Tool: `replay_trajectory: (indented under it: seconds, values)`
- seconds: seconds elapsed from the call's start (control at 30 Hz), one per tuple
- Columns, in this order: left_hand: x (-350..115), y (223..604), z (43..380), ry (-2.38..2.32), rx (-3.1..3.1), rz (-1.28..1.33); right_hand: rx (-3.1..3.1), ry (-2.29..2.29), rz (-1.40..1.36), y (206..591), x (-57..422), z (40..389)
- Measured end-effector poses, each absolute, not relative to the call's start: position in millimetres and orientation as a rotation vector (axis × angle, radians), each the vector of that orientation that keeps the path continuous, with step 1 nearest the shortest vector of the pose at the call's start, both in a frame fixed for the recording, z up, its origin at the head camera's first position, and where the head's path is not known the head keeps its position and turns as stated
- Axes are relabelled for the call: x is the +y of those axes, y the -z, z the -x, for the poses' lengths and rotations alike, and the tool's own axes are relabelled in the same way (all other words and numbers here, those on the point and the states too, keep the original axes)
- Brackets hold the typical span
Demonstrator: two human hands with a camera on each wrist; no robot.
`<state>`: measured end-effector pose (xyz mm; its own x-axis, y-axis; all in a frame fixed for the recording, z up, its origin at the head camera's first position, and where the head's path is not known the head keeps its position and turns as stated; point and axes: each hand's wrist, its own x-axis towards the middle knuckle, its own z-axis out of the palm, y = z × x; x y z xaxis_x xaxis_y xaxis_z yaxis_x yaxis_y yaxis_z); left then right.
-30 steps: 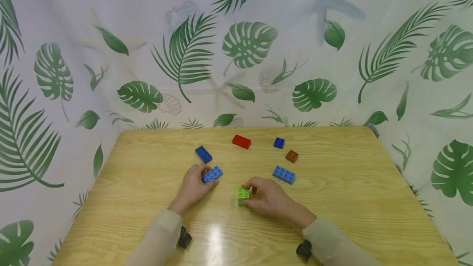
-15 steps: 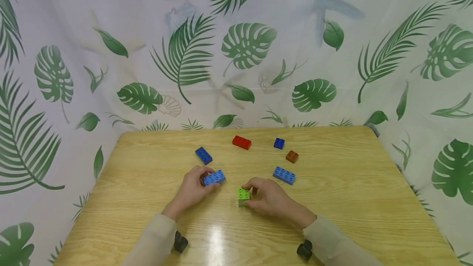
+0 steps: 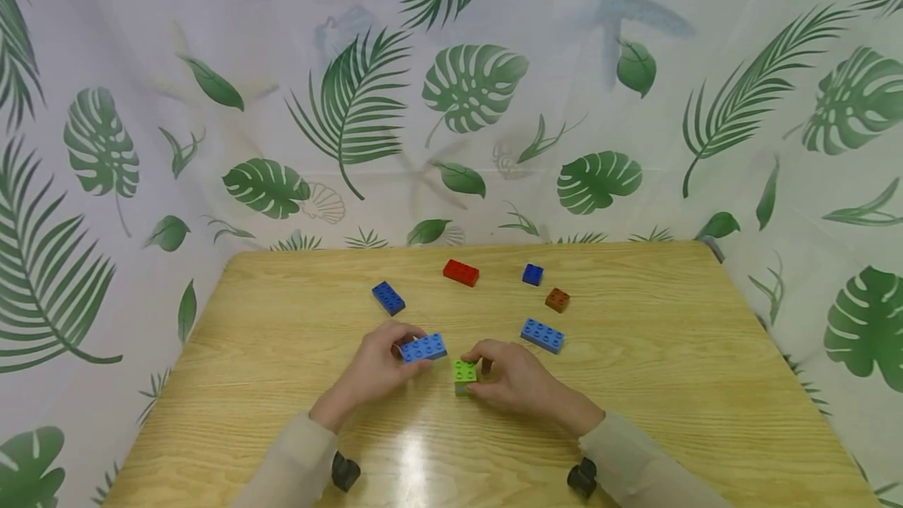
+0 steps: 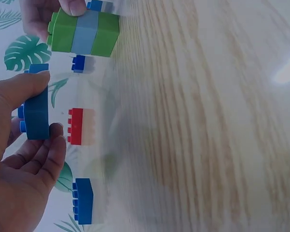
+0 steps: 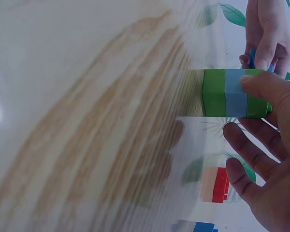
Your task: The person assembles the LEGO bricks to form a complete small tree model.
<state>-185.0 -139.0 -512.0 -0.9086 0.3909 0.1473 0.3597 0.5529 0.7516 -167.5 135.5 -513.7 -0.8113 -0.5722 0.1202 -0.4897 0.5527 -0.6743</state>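
Observation:
My left hand (image 3: 370, 371) pinches a light blue toy building brick (image 3: 424, 347) between thumb and fingers, studs up. In the left wrist view that brick (image 4: 37, 108) is off the table. Just to its right stands a small stack of bricks (image 3: 464, 377), green over light blue over green, as the right wrist view of the stack (image 5: 236, 94) shows. My right hand (image 3: 522, 382) holds the stack from the right, the thumb on its near side. A narrow gap separates the held brick from the stack. The fingertips behind the stack are partly hidden.
Farther back on the wooden table (image 3: 670, 375) lie a dark blue brick (image 3: 389, 298), a red brick (image 3: 462, 273), a small blue brick (image 3: 532, 274) and a brown brick (image 3: 557, 300). Another light blue brick (image 3: 542, 335) lies beyond my right hand. A leaf-patterned cloth (image 3: 395, 210) hangs behind.
My left hand has moved right and slightly nearer with the light blue brick, turning it more level, closer to the stack. The right hand and stack have stayed put.

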Motion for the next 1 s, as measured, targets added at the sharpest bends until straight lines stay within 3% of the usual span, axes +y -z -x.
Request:
replay_trajectory:
  seconds: [1.0]
  values:
    - [-124.4,498.2,168.3,-1.238,2.579,-0.859,2.654,1.122,0.902,518.0,136.2,168.0]
